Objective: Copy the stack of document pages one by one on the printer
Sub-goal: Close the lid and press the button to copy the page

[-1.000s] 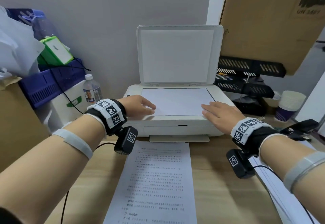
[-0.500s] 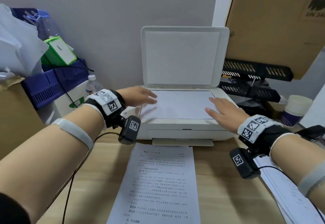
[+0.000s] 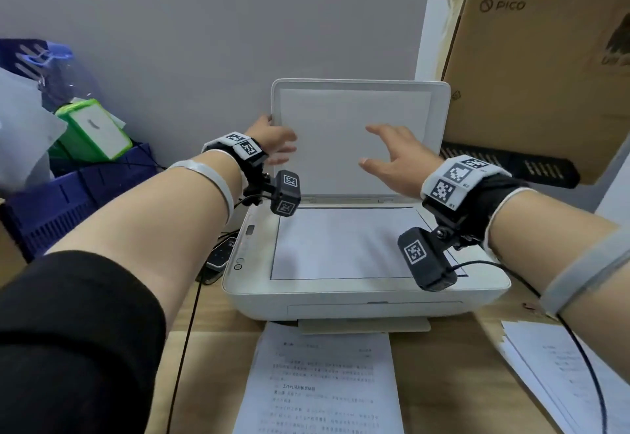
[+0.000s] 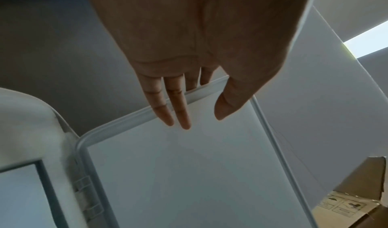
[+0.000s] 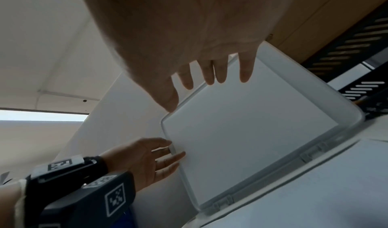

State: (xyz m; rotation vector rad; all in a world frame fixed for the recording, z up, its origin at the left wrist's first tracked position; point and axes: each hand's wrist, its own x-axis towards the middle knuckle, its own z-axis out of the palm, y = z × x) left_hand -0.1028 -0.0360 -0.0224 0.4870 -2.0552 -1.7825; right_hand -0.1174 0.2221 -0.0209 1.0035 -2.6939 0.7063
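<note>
The white printer (image 3: 341, 304) stands mid-table with its lid (image 3: 341, 109) raised upright. A blank-side-up sheet (image 3: 341, 246) lies on the scanner glass. My left hand (image 3: 278, 144) is at the lid's left edge. In the left wrist view its fingers (image 4: 180, 108) are straight and straddle the lid (image 4: 189, 173) rim, thumb in front. My right hand (image 3: 385, 154) hovers open with spread fingers before the lid's inner face; its fingertips (image 5: 210, 77) reach near the top edge of the lid (image 5: 252, 123). A printed page (image 3: 324, 382) lies in front of the printer. More pages (image 3: 552, 365) lie at right.
A large cardboard box (image 3: 545, 75) leans at the right above a black paper rack (image 3: 511, 161). A blue crate (image 3: 68, 195) with a green box (image 3: 92, 133) crowds the left. A small dark device (image 3: 221, 253) lies left of the printer. The wall is close behind the lid.
Both hands have left the sheet on the glass and risen to the upright lid, the left to its left edge, the right to its face. The sheet stays flat.
</note>
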